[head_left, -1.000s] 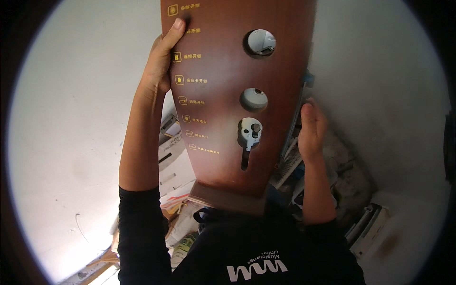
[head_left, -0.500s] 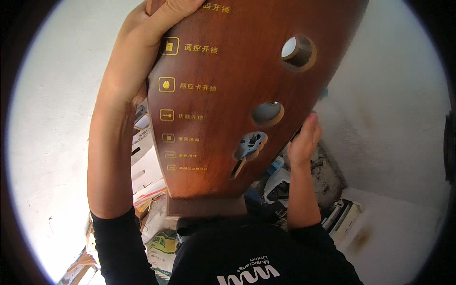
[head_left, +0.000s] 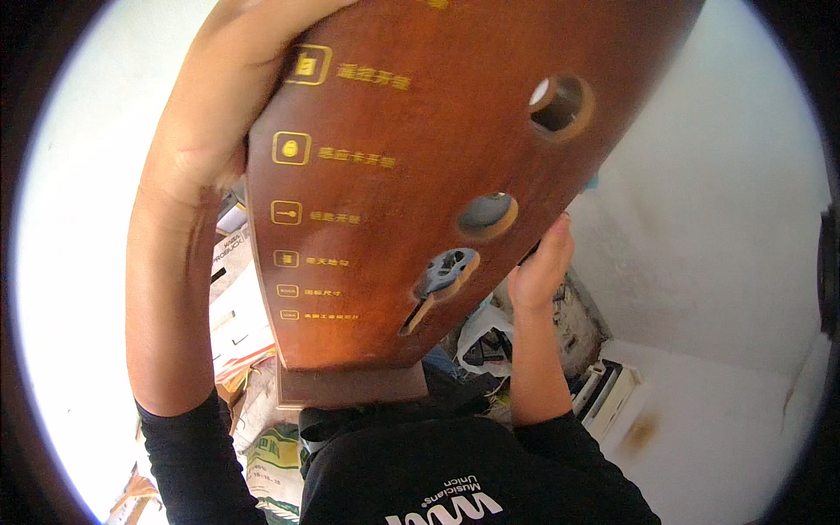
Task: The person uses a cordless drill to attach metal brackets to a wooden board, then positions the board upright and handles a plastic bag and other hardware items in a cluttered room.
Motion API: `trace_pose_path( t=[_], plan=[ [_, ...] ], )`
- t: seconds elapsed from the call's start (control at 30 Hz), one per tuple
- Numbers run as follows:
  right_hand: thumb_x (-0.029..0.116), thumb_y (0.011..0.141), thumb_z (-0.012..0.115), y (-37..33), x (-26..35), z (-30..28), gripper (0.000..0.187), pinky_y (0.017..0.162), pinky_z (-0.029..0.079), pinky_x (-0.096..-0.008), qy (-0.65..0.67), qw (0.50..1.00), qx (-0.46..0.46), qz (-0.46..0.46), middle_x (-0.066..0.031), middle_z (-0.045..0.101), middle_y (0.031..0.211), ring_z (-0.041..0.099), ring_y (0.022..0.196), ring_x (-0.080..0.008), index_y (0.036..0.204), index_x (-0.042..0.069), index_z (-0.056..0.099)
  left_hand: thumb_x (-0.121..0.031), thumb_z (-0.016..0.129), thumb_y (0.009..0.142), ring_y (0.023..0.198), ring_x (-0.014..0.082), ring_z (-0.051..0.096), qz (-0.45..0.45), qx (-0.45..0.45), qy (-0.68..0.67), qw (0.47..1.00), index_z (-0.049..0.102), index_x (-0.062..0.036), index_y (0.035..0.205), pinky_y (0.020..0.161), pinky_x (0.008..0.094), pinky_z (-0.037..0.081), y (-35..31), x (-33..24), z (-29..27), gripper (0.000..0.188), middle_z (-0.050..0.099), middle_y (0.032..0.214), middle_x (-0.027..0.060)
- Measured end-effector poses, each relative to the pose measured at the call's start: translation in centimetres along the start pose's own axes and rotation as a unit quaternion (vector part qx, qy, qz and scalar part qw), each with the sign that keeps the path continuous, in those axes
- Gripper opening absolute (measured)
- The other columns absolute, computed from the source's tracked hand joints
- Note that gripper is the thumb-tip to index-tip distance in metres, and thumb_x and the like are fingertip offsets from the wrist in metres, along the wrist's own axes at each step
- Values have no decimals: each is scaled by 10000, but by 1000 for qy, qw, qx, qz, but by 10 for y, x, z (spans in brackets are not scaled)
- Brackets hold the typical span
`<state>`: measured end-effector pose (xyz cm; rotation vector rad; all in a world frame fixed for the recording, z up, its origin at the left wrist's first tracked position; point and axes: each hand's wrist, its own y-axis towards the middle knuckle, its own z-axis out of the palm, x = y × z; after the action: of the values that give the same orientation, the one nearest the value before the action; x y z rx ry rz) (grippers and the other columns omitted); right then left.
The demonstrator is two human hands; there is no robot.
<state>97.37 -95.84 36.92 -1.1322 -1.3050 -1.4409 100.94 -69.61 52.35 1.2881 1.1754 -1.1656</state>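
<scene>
A tall reddish-brown wooden panel [head_left: 367, 201] fills the middle, its lower end on a brown base [head_left: 350, 387] close to my body. Gold icons and lettering run down its left side. Two round holes and a keyhole-shaped cutout pierce its right side, and greyish-blue metal shows through the cutout. High on the left edge, my left hand [head_left: 232, 74] is closed round the panel, with its fingertips out of sight. My right hand [head_left: 544, 258] grips the right edge lower down, its thumb side visible and the other fingers hidden behind the panel.
Pale walls [head_left: 700, 219] rise on both sides. Below on the right are a white plastic bag [head_left: 484, 339] with dark things in it and a white slotted frame [head_left: 612, 398]. On the left lie cardboard boxes [head_left: 236, 271] and a green-and-white sack [head_left: 273, 455].
The panel's lower part and both my hands have shifted left in view. The upper part looks larger and closer, and the panel leans a bit more. My grip stays the same.
</scene>
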Motion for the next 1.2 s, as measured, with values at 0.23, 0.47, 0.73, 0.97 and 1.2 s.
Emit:
trace_pose_path(
  t=[0.23, 0.47, 0.73, 0.97, 1.2],
  plan=[
    [384, 918, 455, -4, 40, 31, 422, 457, 253, -258, -84, 992, 30, -85, 19, 325, 564, 287, 513, -88, 675, 39, 442, -510, 491, 847, 1051, 218, 518, 37, -114, -92, 989, 384, -18, 1275, 856, 331, 461, 2, 58, -51, 660, 499, 1190, 137],
    [340, 894, 515, 13, 56, 64, 366, 479, 335, -260, -111, 983, 130, -61, -32, 415, 551, 382, 502, -117, 717, 21, 484, -541, 523, 815, 1087, 227, 486, 46, -173, -99, 979, 353, -41, 1295, 872, 362, 449, -13, 54, -77, 714, 467, 1226, 123],
    [307, 927, 453, 30, 21, 102, 309, 537, 342, -218, -110, 983, 61, -136, -6, 438, 615, 390, 571, -74, 827, 18, 502, -486, 462, 871, 1077, 219, 503, 34, -167, -73, 983, 366, -43, 1281, 880, 344, 448, -15, 63, -86, 611, 485, 1205, 123],
    [303, 911, 491, 25, -3, 112, 312, 472, 368, -306, -120, 981, -22, -153, -71, 479, 557, 463, 489, -168, 778, 22, 520, -478, 486, 860, 1013, 192, 547, 33, -148, -58, 987, 423, -34, 1230, 830, 313, 474, -10, 73, -96, 581, 533, 1137, 115],
    [256, 930, 467, 5, -5, 104, 326, 407, 281, -249, -154, 973, 12, -173, -28, 373, 483, 342, 427, -77, 698, 29, 485, -534, 480, 840, 1044, 245, 539, -13, -174, -125, 977, 371, 5, 1275, 873, 357, 462, -13, 60, -94, 702, 502, 1198, 158]
  ],
)
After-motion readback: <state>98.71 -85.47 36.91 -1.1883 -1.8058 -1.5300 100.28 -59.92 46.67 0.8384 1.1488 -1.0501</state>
